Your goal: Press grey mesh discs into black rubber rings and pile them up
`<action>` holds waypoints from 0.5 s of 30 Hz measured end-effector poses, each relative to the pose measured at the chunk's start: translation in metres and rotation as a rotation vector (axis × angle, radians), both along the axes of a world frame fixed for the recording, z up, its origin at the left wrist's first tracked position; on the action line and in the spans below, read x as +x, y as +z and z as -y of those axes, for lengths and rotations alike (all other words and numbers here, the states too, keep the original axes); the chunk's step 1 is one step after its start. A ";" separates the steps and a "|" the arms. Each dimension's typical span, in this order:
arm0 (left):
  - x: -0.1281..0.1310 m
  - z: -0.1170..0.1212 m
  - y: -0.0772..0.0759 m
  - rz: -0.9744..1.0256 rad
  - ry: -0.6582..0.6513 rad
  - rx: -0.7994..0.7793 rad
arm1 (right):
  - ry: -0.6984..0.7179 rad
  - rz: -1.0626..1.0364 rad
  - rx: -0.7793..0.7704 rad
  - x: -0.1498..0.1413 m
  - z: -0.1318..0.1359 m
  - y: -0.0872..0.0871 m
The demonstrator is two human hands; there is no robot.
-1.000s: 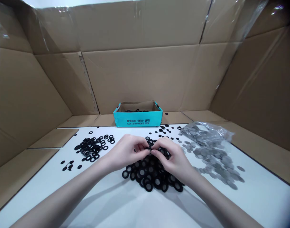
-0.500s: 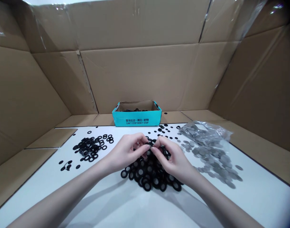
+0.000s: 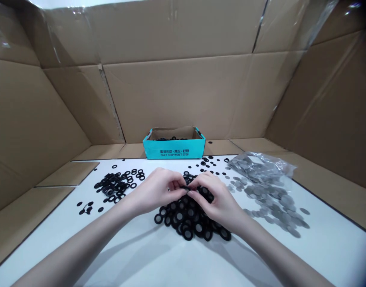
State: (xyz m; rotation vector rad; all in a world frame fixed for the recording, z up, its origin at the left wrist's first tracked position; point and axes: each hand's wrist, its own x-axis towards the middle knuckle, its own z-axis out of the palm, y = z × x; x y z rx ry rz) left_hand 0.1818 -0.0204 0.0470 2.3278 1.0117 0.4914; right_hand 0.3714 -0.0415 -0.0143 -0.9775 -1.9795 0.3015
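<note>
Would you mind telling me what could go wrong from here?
The small dark piece held between the left hand and right hand could slip and get lost among the piled black-rimmed discs beneath. The right forearm, near the loose grey discs, might scatter some.

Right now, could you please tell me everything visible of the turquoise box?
The turquoise box stands upright, open-topped, at the far edge of the white table, before the cardboard wall. It looks like cardboard, brown inside, with dark printing on the front, including "CAN'T STOP WON'T STOP". Small black pieces lie inside; their depth is hidden. Neither the left hand nor the right hand touches it.
</note>
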 end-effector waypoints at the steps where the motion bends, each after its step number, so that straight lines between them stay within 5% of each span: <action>1: 0.001 0.000 -0.001 0.006 -0.001 0.011 | -0.006 0.002 0.000 0.000 0.000 0.000; 8: 0.002 0.003 -0.007 0.031 -0.023 0.098 | -0.003 -0.018 -0.019 0.001 0.001 0.005; 15: 0.001 0.002 -0.004 -0.156 -0.052 0.132 | -0.034 -0.059 0.028 0.000 0.004 0.006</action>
